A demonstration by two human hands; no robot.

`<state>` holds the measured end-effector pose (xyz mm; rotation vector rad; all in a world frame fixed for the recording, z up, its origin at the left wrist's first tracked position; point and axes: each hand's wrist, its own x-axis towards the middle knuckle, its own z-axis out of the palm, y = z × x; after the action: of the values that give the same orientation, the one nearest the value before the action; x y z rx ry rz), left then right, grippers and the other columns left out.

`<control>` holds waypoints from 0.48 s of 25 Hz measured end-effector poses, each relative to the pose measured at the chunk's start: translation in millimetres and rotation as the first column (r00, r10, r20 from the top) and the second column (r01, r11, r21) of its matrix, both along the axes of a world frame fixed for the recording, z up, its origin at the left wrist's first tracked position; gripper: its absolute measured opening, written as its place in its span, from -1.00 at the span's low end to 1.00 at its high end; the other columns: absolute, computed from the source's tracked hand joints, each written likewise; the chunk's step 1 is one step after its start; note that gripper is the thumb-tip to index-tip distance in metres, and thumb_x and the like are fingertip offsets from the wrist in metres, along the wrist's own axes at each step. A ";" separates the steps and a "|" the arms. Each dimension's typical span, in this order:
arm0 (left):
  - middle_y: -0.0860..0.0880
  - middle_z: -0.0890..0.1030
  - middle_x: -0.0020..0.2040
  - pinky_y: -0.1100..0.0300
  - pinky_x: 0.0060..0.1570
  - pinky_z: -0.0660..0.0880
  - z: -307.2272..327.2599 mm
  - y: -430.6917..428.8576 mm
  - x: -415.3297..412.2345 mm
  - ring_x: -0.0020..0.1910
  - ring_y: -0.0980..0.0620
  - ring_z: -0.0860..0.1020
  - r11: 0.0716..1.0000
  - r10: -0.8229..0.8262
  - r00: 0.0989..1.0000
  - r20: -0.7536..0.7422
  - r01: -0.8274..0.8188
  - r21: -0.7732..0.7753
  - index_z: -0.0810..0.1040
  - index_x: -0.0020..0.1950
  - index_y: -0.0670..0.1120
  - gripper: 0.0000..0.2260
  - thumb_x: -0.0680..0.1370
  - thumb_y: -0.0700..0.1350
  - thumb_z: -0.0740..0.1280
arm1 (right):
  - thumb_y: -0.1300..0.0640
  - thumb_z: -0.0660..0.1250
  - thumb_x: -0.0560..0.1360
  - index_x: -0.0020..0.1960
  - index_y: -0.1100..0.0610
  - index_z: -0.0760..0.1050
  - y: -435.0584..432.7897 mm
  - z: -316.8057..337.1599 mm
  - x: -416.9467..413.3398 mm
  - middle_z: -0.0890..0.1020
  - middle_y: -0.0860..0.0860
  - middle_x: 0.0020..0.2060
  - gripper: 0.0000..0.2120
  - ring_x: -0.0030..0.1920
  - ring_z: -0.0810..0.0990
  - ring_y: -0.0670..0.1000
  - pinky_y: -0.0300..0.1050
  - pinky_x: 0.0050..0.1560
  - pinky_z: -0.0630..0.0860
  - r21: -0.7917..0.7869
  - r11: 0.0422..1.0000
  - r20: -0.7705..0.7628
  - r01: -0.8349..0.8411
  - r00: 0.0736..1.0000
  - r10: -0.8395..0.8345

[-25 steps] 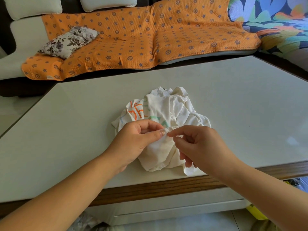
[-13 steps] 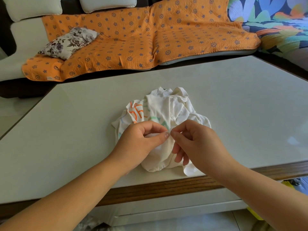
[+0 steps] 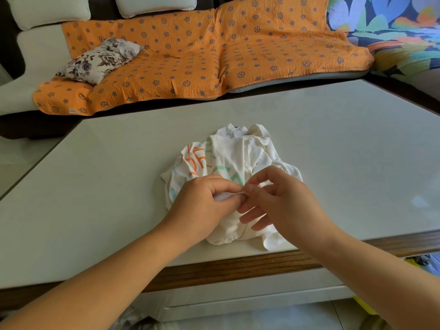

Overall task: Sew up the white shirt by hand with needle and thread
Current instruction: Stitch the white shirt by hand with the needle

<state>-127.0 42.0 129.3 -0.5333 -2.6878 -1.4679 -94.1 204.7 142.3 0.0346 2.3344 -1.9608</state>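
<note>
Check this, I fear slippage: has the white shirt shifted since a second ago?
No. The white shirt lies where it did against the table edge.

Bare table (image 3: pixel 95 186) spreads left, right and above the shirt (image 3: pixel 240 153) heaped at lower centre, the only obstacle.

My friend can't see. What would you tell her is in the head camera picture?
A left hand and a right hand pinch one fold of a crumpled white shirt on a pale table. No needle can be made out. Behind is a sofa with an orange cover.
</note>
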 end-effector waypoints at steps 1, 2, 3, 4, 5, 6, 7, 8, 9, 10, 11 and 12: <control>0.13 0.68 -0.13 0.39 -0.01 0.48 0.8 0.2 0.0 -0.07 0.25 0.61 1.000 -0.001 1.000 0.000 0.001 -0.001 0.71 -0.09 0.15 -0.87 0.48 -0.10 0.46 | 0.14 0.26 0.61 -0.04 0.09 0.48 1.1 1.6 -1.2 0.71 0.06 -0.30 -0.93 -0.32 0.70 0.06 -0.11 -0.35 0.60 0.004 1.000 0.005 0.030 1.000 -0.030; 0.14 0.69 -0.12 0.40 -0.01 0.48 1.6 0.0 -0.1 -0.07 0.25 0.61 1.000 -0.003 1.000 0.001 0.003 -0.004 0.70 -0.09 0.17 -0.87 0.48 -0.09 0.46 | 0.12 0.28 0.60 -0.06 0.09 0.49 3.9 2.4 -3.8 0.71 0.03 -0.29 -0.92 -0.33 0.70 0.03 -0.15 -0.38 0.57 0.027 0.997 -0.005 0.074 0.997 -0.074; 0.16 0.69 -0.12 0.41 -0.02 0.48 2.4 -0.4 0.0 -0.07 0.27 0.61 1.000 -0.003 1.000 0.008 0.003 -0.004 0.70 -0.09 0.16 -0.88 0.48 -0.08 0.46 | 0.11 0.30 0.59 -0.08 0.09 0.50 7.6 3.7 -6.8 0.71 0.01 -0.28 -0.91 -0.35 0.69 0.00 -0.20 -0.40 0.52 0.073 0.989 -0.032 0.129 0.991 -0.126; 0.17 0.70 -0.12 0.44 -0.04 0.48 3.0 -1.2 0.2 -0.07 0.28 0.61 1.000 -0.001 1.000 0.024 0.001 0.002 0.71 -0.08 0.14 -0.90 0.48 -0.07 0.46 | 0.10 0.32 0.58 -0.10 0.09 0.52 12.0 4.9 -10.7 0.70 0.00 -0.27 -0.90 -0.37 0.67 -0.04 -0.24 -0.42 0.47 0.108 0.977 -0.060 0.183 0.982 -0.177; 0.18 0.70 -0.11 0.46 -0.05 0.47 3.6 -1.7 0.4 -0.08 0.30 0.61 1.000 0.002 0.999 0.045 -0.003 0.017 0.71 -0.07 0.12 -0.91 0.48 -0.07 0.46 | 0.10 0.33 0.57 -0.10 0.10 0.53 16.3 6.8 -14.8 0.70 0.00 -0.24 -0.90 -0.39 0.65 -0.06 -0.25 -0.43 0.45 0.097 0.970 -0.065 0.224 0.974 -0.218; 0.18 0.70 -0.10 0.48 -0.05 0.45 3.8 -1.9 0.6 -0.07 0.31 0.60 0.999 0.002 0.998 0.066 -0.005 0.036 0.72 -0.07 0.11 -0.92 0.48 -0.06 0.46 | 0.12 0.31 0.59 -0.08 0.13 0.53 20.4 8.8 -19.1 0.70 0.03 -0.22 -0.89 -0.40 0.64 -0.06 -0.24 -0.43 0.45 0.002 0.972 -0.028 0.235 0.972 -0.235; 0.18 0.70 -0.10 0.50 -0.05 0.44 3.6 -2.0 0.6 -0.07 0.32 0.60 0.999 0.000 0.997 0.083 -0.004 0.052 0.71 -0.07 0.10 -0.92 0.48 -0.06 0.46 | 0.15 0.27 0.61 -0.05 0.18 0.51 23.6 11.8 -22.8 0.71 0.07 -0.20 -0.89 -0.40 0.64 -0.03 -0.22 -0.44 0.48 -0.168 0.961 0.044 0.220 0.975 -0.216; 0.19 0.70 -0.09 0.51 -0.05 0.42 3.5 -1.8 0.3 -0.06 0.33 0.60 0.998 -0.003 0.995 0.096 -0.003 0.065 0.71 -0.07 0.11 -0.92 0.48 -0.06 0.46 | 0.19 0.23 0.63 -0.03 0.21 0.47 26.4 15.3 -25.9 0.71 0.12 -0.21 -0.89 -0.40 0.65 -0.01 -0.22 -0.46 0.52 -0.372 0.907 0.120 0.198 0.979 -0.165; 0.20 0.70 -0.08 0.53 -0.04 0.41 3.1 -1.6 -0.1 -0.04 0.33 0.60 0.997 -0.007 0.994 0.108 -0.001 0.072 0.71 -0.07 0.10 -0.92 0.48 -0.07 0.46 | 0.22 0.19 0.64 -0.03 0.23 0.45 28.4 19.2 -28.6 0.70 0.15 -0.23 -0.88 -0.39 0.66 0.01 -0.23 -0.46 0.55 -0.542 0.818 0.177 0.190 0.978 -0.110; 0.20 0.70 -0.07 0.53 -0.03 0.40 3.0 -1.5 -0.5 -0.03 0.34 0.60 0.997 -0.012 0.993 0.120 0.003 0.075 0.71 -0.06 0.10 -0.91 0.49 -0.08 0.46 | 0.25 0.16 0.64 -0.05 0.24 0.43 30.9 22.1 -31.1 0.68 0.17 -0.25 -0.87 -0.37 0.68 0.03 -0.23 -0.43 0.59 -0.655 0.730 0.210 0.193 0.975 -0.069; 0.20 0.70 -0.07 0.53 -0.02 0.40 2.6 -1.4 -1.0 -0.02 0.34 0.60 0.997 -0.019 0.991 0.133 0.009 0.075 0.72 -0.05 0.09 -0.91 0.49 -0.08 0.46 | 0.26 0.15 0.65 -0.08 0.24 0.42 33.1 23.7 -33.7 0.66 0.17 -0.29 -0.85 -0.34 0.70 0.05 -0.20 -0.38 0.63 -0.722 0.662 0.223 0.200 0.973 -0.050; 0.20 0.70 -0.06 0.53 -0.01 0.40 2.2 -1.7 -1.3 -0.01 0.33 0.60 0.997 -0.028 0.989 0.147 0.017 0.076 0.72 -0.03 0.07 -0.91 0.49 -0.08 0.46 | 0.26 0.14 0.65 -0.09 0.23 0.41 35.6 24.8 -36.6 0.64 0.16 -0.32 -0.84 -0.30 0.71 0.08 -0.16 -0.32 0.65 -0.760 0.619 0.213 0.200 0.976 -0.053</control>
<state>-128.3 40.3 131.4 -0.4694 -2.7311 -1.6696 -130.7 240.3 167.1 0.2983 1.2172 -2.7360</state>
